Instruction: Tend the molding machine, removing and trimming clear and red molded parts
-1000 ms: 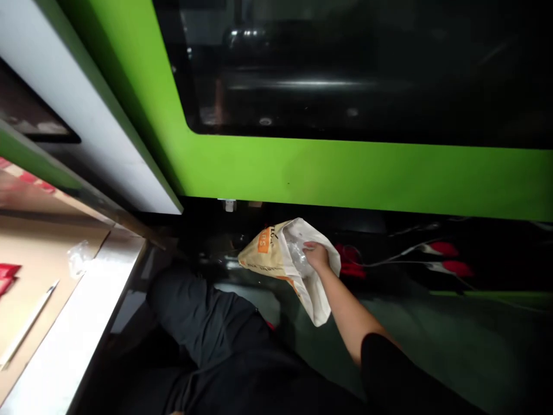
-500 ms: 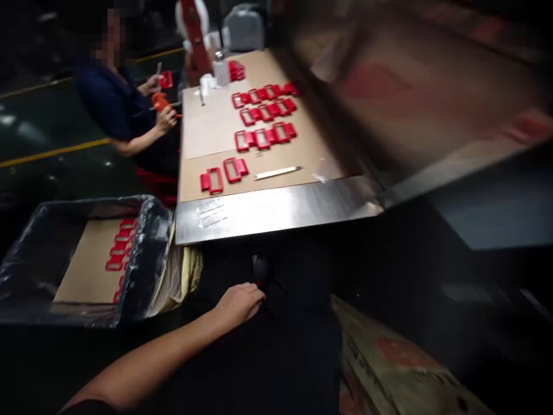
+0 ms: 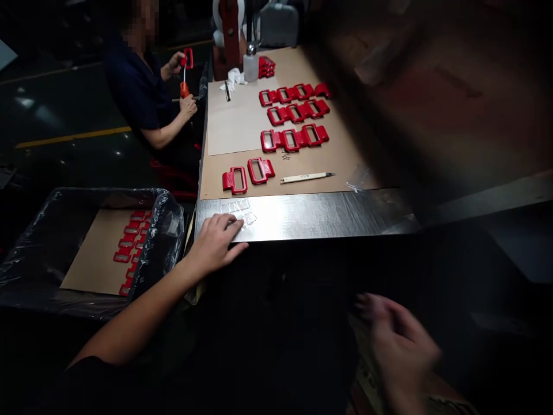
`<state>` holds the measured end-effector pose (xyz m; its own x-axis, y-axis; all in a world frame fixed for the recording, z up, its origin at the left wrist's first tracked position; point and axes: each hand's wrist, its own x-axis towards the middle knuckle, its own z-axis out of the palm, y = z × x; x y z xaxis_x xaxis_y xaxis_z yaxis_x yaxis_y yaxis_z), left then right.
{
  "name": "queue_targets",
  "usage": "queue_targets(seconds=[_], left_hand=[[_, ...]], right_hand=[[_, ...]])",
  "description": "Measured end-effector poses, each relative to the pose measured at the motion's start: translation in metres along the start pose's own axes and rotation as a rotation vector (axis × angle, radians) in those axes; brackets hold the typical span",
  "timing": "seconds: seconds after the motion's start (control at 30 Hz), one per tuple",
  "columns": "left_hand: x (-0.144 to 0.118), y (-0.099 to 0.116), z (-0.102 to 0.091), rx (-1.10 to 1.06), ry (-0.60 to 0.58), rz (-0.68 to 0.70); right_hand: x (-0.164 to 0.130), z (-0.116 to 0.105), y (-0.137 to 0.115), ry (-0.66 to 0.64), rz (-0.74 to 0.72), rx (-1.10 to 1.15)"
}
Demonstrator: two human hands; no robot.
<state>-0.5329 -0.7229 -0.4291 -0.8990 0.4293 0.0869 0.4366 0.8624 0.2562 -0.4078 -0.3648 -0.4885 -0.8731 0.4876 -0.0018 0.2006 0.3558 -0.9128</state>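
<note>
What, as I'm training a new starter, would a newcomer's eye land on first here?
Probably the bright red frames, ranged in rows on the brown-covered table. Next, the plastic-lined bin at lower left, holding more red pieces on cardboard. The table's shiny metal edge, bearing clear pieces at left, also stands out.

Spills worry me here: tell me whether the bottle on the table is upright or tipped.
Upright: the bottle stands with its silvery cap uppermost, beside the crumpled white tissue on the table.
</note>
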Motion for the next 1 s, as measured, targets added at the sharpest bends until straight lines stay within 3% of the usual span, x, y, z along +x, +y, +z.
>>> queue_targets(seconds=[0.1,0.2,0.3,0.43,0.6,0.8,0.9,1.0], left_hand=[[-0.005,0.008,0.005,-0.070,-0.009,0.071],[-0.004,0.001,0.004,-0.125,0.049,0.090],[0.001,-0.013,0.003,-0.122,0.031,0.131],[0.000,-0.021,-0.001,-0.154,-0.015,0.189],[-0.003,-0.026,-0.002,-0.104,0.008,0.127],[-0.002,-0.032,-0.006,-0.054,0.016,0.089],[-0.016,-0.006,-0.025,-0.144,0.080,0.072],[-0.036,0.044,-0.044,-0.465,0.112,-0.044]], right_hand=[[-0.009,0.077,-0.036,-0.371,0.072,0.212],[-0.015,0.146,-0.074,-0.644,0.320,0.463],[-0.019,0.189,-0.098,-0.651,0.545,0.655],[-0.027,0.211,-0.108,-0.495,0.666,0.761],[-0.035,0.198,-0.103,-0.399,0.496,0.728],[-0.023,0.128,-0.076,-0.357,0.373,0.685],[-0.023,0.084,-0.064,-0.485,0.343,0.729],[-0.034,0.049,-0.062,-0.704,0.299,0.892]])
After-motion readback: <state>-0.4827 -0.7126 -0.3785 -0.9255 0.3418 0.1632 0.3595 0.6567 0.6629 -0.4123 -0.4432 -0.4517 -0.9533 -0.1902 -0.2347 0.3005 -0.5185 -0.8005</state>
